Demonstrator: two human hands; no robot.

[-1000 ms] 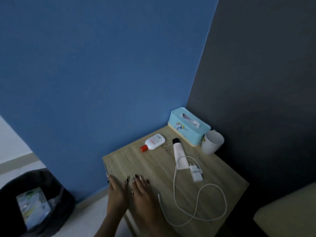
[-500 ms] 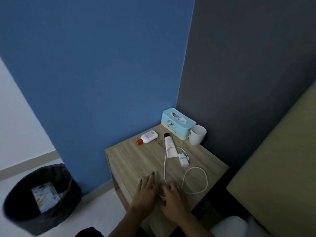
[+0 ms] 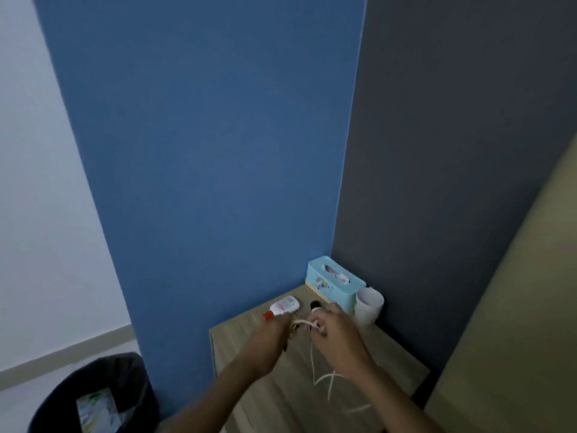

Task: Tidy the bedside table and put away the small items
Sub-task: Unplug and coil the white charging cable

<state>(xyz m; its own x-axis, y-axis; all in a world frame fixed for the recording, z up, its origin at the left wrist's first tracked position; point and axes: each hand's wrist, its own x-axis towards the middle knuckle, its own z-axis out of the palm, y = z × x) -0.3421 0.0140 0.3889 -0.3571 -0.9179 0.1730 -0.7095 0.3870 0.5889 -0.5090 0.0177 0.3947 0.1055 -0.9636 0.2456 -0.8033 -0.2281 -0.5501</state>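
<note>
Both hands are raised just above the surface (image 3: pixel 246 345) with the white charger cable (image 3: pixel 312 351) stretched between them. The left hand (image 3: pixel 274 334) is pinched shut on one end; the right hand (image 3: pixel 335 334) is curled closed around a small loop. From the right hand the slack drops straight down and trails toward the near edge, so its long run lies below and behind the hands, nearer the right one. I reckon winding comes next, drawing that slack upward. The small bottle (image 3: pixel 282 306) and tissue box (image 3: pixel 335 284) lie just beyond.
</note>
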